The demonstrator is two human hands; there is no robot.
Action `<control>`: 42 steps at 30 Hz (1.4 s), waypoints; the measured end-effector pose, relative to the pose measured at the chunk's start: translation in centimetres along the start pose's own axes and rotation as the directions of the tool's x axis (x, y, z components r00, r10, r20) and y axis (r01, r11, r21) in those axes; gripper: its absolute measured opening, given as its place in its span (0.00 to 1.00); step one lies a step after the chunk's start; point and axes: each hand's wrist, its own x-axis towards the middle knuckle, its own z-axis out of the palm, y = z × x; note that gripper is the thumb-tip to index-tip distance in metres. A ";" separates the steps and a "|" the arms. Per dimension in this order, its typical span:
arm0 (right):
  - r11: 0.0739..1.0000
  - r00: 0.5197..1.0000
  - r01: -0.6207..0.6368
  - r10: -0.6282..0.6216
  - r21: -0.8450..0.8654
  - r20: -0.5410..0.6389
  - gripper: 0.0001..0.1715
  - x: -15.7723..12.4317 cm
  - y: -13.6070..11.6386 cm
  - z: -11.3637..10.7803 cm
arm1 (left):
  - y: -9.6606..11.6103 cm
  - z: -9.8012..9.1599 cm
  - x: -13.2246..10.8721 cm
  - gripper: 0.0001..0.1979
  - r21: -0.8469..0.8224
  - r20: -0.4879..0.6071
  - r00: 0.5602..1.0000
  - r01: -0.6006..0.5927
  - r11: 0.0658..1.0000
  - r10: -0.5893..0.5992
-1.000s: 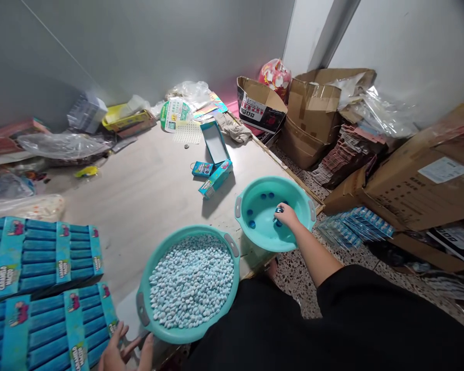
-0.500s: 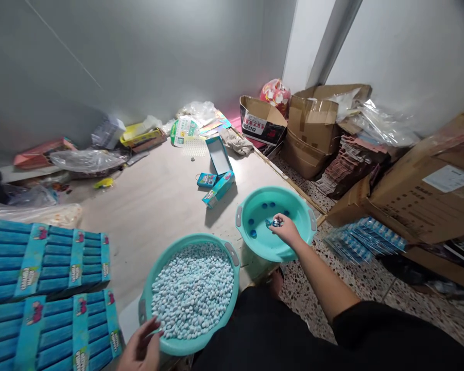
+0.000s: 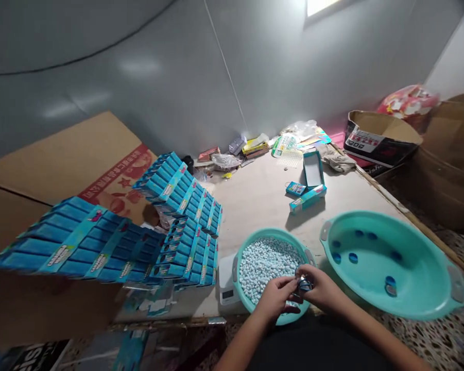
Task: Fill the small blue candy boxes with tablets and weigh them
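Observation:
Both my hands meet over the near rim of a teal basin (image 3: 241, 260) filled with small pale blue and white candies (image 3: 266, 263). My right hand (image 3: 322, 288) pinches a small blue round container (image 3: 304, 284). My left hand (image 3: 274, 298) closes its fingers on the same container from the left. To the right stands a second teal basin (image 3: 409, 293) with several blue round caps (image 3: 349, 257) scattered on its bottom.
Stacks of teal candy boxes (image 3: 177, 216) fill the table's left, beside a large cardboard sheet (image 3: 73, 159). A small white scale (image 3: 227, 286) sits beside the candy basin. An open teal box (image 3: 311, 175) and clutter lie at the back. Cardboard cartons (image 3: 382, 139) stand at right.
My right hand left the cap basin with the small container and came over the candy basin. My left hand rose to meet it. The view swung left.

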 end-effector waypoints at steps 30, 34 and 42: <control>0.927 0.904 -0.222 0.312 0.302 -0.292 0.22 1.0 2.0 11.0 | 15.7 -36.2 -3.5 0.15 0.971 -0.236 0.529 0.156 0.180 0.815; 0.909 0.814 -0.171 0.347 0.379 -0.466 0.22 -1.0 0.3 13.6 | 15.2 -37.1 -2.3 0.18 0.986 -0.145 0.649 0.161 0.051 0.747; 0.882 0.753 -0.269 0.444 0.387 -0.486 0.26 -1.8 -0.6 13.0 | 13.6 -37.2 -2.7 0.19 0.985 -0.107 0.704 0.170 -0.021 0.702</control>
